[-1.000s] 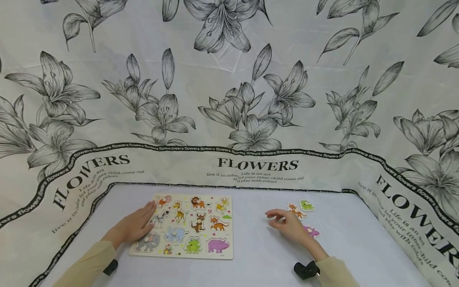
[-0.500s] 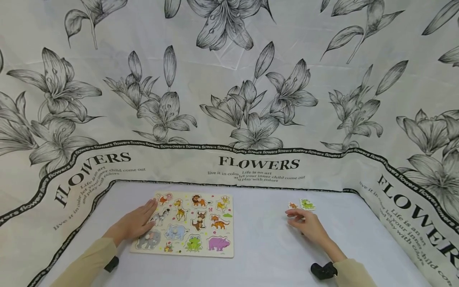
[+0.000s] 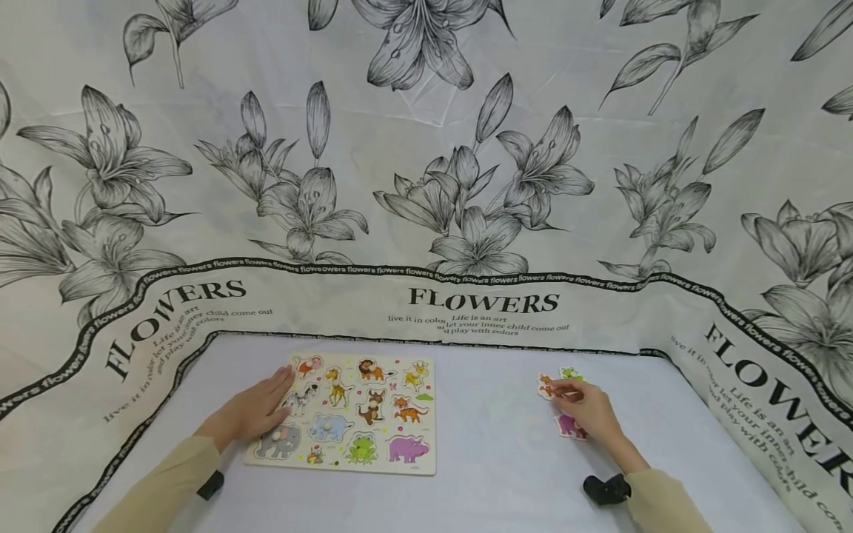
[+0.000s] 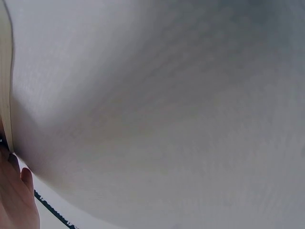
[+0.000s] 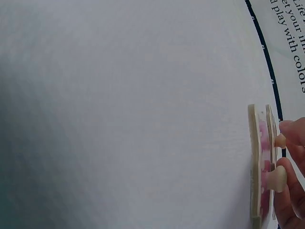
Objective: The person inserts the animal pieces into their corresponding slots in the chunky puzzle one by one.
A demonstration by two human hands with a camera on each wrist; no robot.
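My left hand (image 3: 249,409) lies flat with straight fingers over the left edge of the animal puzzle board (image 3: 427,426). The left wrist view catches that hand (image 4: 18,200) at the board's pale side edge (image 4: 5,71). At the right, my right hand (image 3: 589,409) pinches the tiger puzzle piece (image 3: 544,385), thumb and finger at its small knob (image 5: 280,141). Behind the fingers sits the frog piece (image 3: 571,374), partly covered. Below them the purple hippo piece (image 3: 569,426) lies on the table, its knob (image 5: 278,179) close to my lower fingers in the right wrist view.
A white cloth covers the table (image 3: 493,444). Behind it rises a flower-printed curtain (image 3: 483,300) with a dark lettered border. Black wrist cameras sit at both sleeves, the right camera (image 3: 606,489) low over the table.
My right hand has moved right to the loose pieces, and its fingers have closed on the tiger piece. The left hand stays on the board. The head view has shifted slightly.
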